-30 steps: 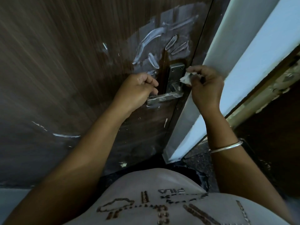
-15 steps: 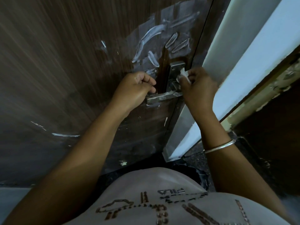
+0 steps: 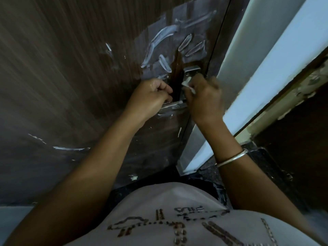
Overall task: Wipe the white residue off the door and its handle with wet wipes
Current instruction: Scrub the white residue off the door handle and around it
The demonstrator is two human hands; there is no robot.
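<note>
A dark brown wood-grain door (image 3: 71,86) fills the left of the view. White residue (image 3: 165,41) is smeared in streaks above the metal handle plate (image 3: 190,71). Thin white marks (image 3: 69,148) also run lower left. My left hand (image 3: 150,98) is shut around the silver lever handle (image 3: 173,105). My right hand (image 3: 205,98) is shut on a small white wet wipe (image 3: 188,84) and presses it against the handle plate just above the lever. A cleaned dark patch shows beside the plate.
A white door frame (image 3: 266,59) runs diagonally at the right, with a chipped frame and dark opening (image 3: 301,139) beyond it. Black speckled floor (image 3: 209,167) lies below. A metal bangle (image 3: 232,158) sits on my right wrist.
My right hand with the wipe has moved left from the door's edge onto the handle plate and down toward the lever. My left hand has stayed on the lever.
</note>
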